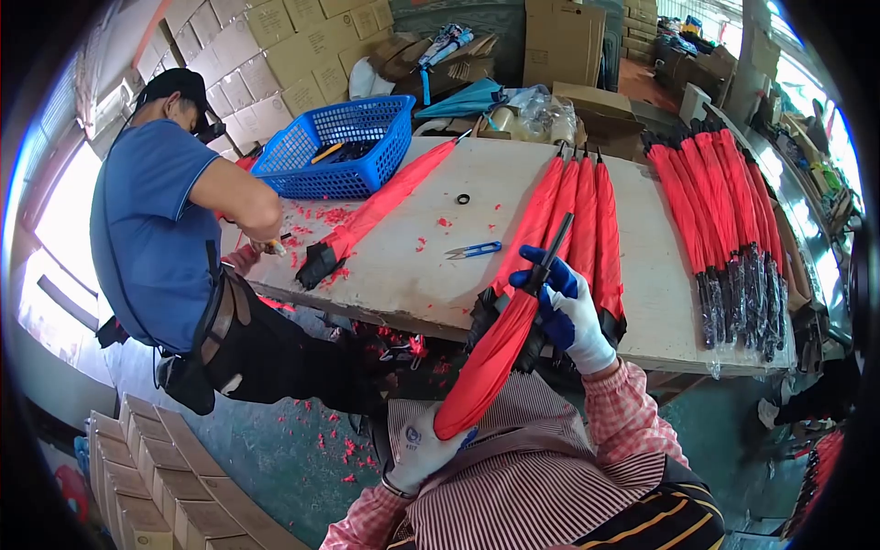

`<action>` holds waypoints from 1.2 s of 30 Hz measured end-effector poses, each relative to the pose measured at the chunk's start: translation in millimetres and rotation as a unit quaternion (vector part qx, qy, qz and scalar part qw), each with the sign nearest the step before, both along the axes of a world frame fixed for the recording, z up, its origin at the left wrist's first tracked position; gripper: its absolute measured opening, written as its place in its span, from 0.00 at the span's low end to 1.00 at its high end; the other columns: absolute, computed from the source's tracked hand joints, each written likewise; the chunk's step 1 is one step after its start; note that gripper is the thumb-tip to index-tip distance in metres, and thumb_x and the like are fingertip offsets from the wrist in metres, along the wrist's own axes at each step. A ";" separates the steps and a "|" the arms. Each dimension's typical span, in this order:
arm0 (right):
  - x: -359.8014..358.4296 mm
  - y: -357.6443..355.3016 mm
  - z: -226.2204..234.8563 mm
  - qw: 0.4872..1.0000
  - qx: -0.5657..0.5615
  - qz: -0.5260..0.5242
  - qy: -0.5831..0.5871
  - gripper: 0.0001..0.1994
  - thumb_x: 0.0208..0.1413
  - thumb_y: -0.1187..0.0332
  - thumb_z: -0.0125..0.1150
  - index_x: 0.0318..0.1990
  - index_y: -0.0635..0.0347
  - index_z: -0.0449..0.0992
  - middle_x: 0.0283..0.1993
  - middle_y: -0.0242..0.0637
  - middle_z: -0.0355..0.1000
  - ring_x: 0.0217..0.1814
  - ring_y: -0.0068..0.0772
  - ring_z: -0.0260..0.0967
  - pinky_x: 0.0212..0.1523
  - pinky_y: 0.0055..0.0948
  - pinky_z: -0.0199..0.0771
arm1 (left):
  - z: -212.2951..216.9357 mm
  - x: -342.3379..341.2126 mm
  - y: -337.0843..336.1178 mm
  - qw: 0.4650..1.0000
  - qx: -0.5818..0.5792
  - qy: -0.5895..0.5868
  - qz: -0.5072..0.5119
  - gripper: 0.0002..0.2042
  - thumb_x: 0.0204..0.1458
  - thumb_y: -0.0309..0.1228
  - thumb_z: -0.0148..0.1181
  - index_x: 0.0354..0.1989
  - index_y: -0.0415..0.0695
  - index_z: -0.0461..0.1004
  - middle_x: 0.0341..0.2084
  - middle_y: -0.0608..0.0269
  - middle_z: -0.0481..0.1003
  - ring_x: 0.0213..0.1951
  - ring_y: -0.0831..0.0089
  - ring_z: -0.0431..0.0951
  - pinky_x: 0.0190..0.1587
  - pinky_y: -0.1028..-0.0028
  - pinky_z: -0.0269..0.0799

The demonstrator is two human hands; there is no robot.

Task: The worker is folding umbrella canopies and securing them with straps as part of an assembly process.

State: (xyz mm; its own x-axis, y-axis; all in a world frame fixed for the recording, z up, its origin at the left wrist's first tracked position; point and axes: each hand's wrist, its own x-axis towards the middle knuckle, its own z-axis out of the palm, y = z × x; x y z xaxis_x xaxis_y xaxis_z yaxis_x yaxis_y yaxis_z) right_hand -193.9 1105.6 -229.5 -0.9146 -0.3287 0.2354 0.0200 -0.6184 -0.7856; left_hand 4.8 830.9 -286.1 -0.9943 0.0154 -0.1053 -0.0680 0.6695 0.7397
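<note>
A folded red umbrella (pixel 490 362) slants across my lap, its black shaft end pointing up toward the table. My left hand (pixel 423 447), in a white glove with blue on the palm side, wraps around the lower end of the red cloth. The gloved right hand (pixel 573 312) is closed around the upper part, where cloth meets the black shaft. Just beyond it, several folded red umbrellas (pixel 609 238) lie side by side on the table (pixel 403 275). Blue-handled thread snips (pixel 477 249) and a small black ring (pixel 463 199) rest left of them.
At the left a co-worker (pixel 160 229) in a blue shirt bends over the table. A blue plastic basket (pixel 344 137) stands at the back, near another red umbrella (pixel 385 206). A bundle of red umbrellas (pixel 706 197) lies at the right. Cartons (pixel 165 477) line the lower left.
</note>
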 end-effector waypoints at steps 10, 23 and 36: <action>69.1 -71.4 -51.8 0.979 0.095 0.177 -0.035 0.48 0.60 0.67 0.77 0.82 0.64 0.51 0.77 0.40 0.63 0.75 0.35 0.65 0.72 0.36 0.70 | 54.2 -173.4 15.1 0.945 0.321 0.068 -0.021 0.33 0.51 0.45 0.80 0.60 0.37 0.77 0.47 0.47 0.83 0.49 0.59 0.85 0.55 0.61 0.78; -155.2 224.1 -36.3 0.835 0.408 -0.368 -0.039 0.44 0.68 0.61 0.67 0.80 0.75 0.49 0.75 0.56 0.67 0.75 0.45 0.69 0.73 0.38 0.69 | -42.8 -416.2 -207.5 0.855 -0.439 0.250 0.119 0.56 0.49 0.70 0.69 0.74 0.35 0.62 0.76 0.35 0.60 0.78 0.38 0.55 0.73 0.35 0.56; -214.2 170.6 -138.4 0.510 0.757 -0.407 0.004 0.34 0.68 0.63 0.64 0.77 0.64 0.61 0.70 0.66 0.69 0.68 0.63 0.71 0.69 0.51 0.71 | -22.4 -504.4 -255.0 0.928 -0.353 -0.021 0.117 0.44 0.39 0.58 0.81 0.61 0.38 0.77 0.47 0.45 0.85 0.51 0.48 0.86 0.55 0.54 0.81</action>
State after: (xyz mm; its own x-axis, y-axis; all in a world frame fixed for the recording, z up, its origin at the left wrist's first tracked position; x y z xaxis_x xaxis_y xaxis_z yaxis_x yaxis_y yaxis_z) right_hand -408.1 1276.3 -367.9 -0.8941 0.3495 0.2800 0.2343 0.8979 -0.3727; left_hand -499.6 575.9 -308.5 -0.9564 -0.2885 -0.0451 -0.2918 0.9496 0.1149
